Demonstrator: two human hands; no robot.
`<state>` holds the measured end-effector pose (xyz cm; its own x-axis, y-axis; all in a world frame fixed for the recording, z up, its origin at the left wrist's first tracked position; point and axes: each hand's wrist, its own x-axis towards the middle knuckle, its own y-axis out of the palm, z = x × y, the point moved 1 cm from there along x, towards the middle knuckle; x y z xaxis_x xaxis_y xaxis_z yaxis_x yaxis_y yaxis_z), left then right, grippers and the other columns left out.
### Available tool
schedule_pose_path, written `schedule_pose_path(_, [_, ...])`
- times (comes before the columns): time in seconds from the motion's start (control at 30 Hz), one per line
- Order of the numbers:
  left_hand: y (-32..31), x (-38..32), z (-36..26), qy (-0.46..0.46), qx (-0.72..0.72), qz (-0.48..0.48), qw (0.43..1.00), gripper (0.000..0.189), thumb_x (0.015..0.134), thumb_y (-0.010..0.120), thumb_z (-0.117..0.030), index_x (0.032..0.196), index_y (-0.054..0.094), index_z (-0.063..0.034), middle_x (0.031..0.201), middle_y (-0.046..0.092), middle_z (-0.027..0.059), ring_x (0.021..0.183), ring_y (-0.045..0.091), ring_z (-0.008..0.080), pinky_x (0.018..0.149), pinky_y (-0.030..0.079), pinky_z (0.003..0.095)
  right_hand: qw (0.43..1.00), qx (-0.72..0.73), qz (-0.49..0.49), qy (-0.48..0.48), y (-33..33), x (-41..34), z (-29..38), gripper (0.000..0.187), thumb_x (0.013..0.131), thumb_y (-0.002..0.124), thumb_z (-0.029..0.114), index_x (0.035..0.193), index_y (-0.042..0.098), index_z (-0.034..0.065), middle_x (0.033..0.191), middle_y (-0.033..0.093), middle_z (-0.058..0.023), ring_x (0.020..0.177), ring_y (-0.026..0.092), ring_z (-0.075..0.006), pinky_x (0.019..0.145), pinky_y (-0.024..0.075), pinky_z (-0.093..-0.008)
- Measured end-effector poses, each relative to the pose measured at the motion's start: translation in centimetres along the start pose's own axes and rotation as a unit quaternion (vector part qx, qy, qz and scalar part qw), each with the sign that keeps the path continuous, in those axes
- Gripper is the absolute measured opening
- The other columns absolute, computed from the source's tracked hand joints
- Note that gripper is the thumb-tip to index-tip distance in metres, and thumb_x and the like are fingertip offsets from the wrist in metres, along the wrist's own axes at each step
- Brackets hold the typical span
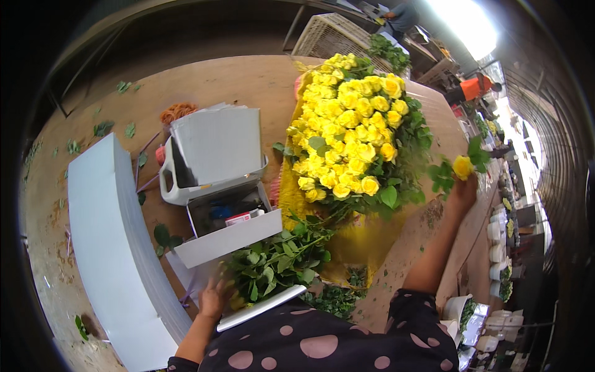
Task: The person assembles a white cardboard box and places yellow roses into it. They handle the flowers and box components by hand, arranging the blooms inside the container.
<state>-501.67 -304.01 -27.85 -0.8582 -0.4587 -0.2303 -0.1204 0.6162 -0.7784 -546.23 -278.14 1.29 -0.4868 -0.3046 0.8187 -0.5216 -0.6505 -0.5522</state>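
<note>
In my right hand (464, 189) is a single yellow rose (463, 167) with green leaves, held out over the right side of the table. My left hand (214, 295) is close to my body, beside a bunch of leafy rose stems (279, 260). Blur hides its fingertips, so I cannot tell whether it grips anything. Next to that bunch, against my shirt, is the edge of a white board (262, 308). A large heap of yellow roses (346, 125) lies ahead on yellow sacking (302, 204).
Left of the roses stand a cut-open white jug (174, 188) holding pale sheets (223, 144) and an open box (228, 242). A tall stack of pale blue sheets (111, 242) lies farther left. Orange rubber bands (179, 111) sit behind. Two people work in the background.
</note>
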Motion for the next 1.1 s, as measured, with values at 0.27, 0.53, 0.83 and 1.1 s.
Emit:
schedule_pose_path(0.27, [1.3, -0.9, -0.1, 0.039, 0.169, -0.018, 0.985, 0.045, 0.078, 0.056, -0.036, 0.118, 0.049, -0.0158, 0.132, 0.036, 0.0067, 0.084, 0.059, 0.0174, 0.061, 0.051, 0.0293, 0.753, 0.270, 0.533, -0.276, 2.4, -11.1, 25.4, 0.015, 0.072, 0.062, 0.013, 0.087, 0.060, 0.0102, 0.073, 0.062, -0.0046, 0.061, 0.061, -0.0219, 0.054, 0.0475, -0.0336])
schedule_pose_path(0.53, [1.1, -0.9, -0.4, 0.055, 0.146, -0.042, 0.987, 0.044, 0.081, 0.053, -0.036, 0.121, 0.048, -0.0168, 0.133, 0.035, 0.0072, 0.071, 0.060, 0.0164, 0.059, 0.049, 0.0275, 0.757, 0.321, 0.479, -0.308, 15.4, -27.0, 30.4, 0.012, 0.073, 0.062, 0.014, 0.083, 0.059, 0.0079, 0.080, 0.061, -0.0097, 0.072, 0.060, -0.0283, 0.062, 0.0496, -0.0371])
schedule_pose_path(0.83, [1.0, -0.8, -0.3, 0.069, 0.160, -0.048, 0.983, 0.052, 0.081, 0.053, -0.037, 0.128, 0.041, -0.0172, 0.138, 0.029, 0.0077, 0.066, 0.060, 0.0139, 0.056, 0.049, 0.0257, 0.787, 0.258, 0.412, -0.381, 16.6, -29.7, 30.6, 0.004, 0.068, 0.057, 0.010, 0.070, 0.056, 0.0064, 0.067, 0.058, -0.0105, 0.055, 0.059, -0.0248, 0.050, 0.0494, -0.0336])
schedule_pose_path(1.1, [0.0, -0.6, -0.2, 0.075, 0.164, -0.027, 0.983, 0.050, 0.081, 0.053, -0.040, 0.124, 0.043, -0.0162, 0.136, 0.033, 0.0056, 0.064, 0.062, 0.0146, 0.050, 0.049, 0.0272, 0.784, 0.102, 0.427, -0.439, 16.7, -31.4, 31.0, 0.007, 0.067, 0.053, 0.007, 0.072, 0.056, 0.0039, 0.067, 0.058, -0.0103, 0.054, 0.061, -0.0211, 0.050, 0.0501, -0.0312])
